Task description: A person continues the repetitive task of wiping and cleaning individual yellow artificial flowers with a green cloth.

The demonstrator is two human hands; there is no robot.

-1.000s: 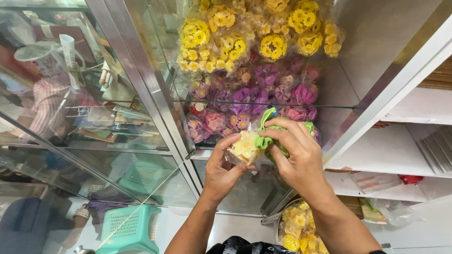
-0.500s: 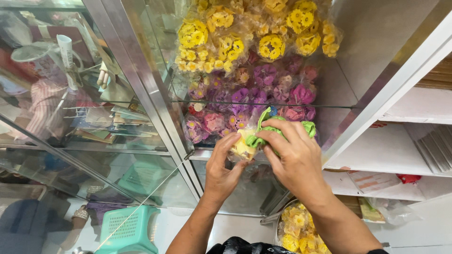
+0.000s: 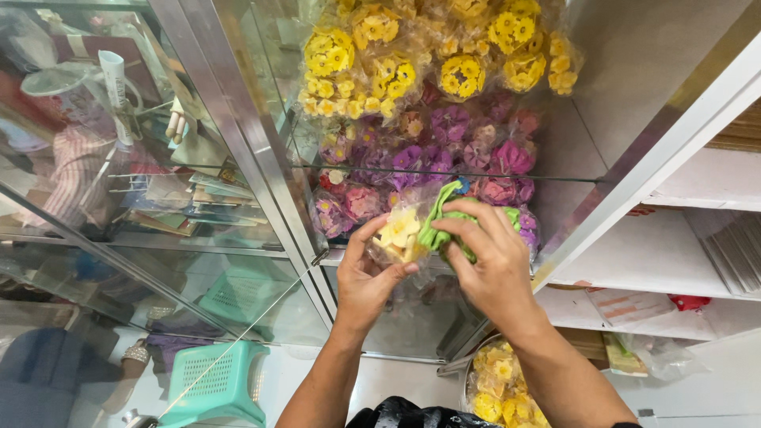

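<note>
The pale yellow flower packet (image 3: 399,235) is sitting slightly higher than before, at the glass shelf's edge, pinched by the left hand (image 3: 366,279). The right hand (image 3: 493,265) is pinching green leaves (image 3: 441,224), its fingertips partly hiding them.

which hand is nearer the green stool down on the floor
Left. The left hand, holding a pale yellow flower packet, is above and to the right of the green stool. The right hand, on the green leaves, is farther right.
</note>
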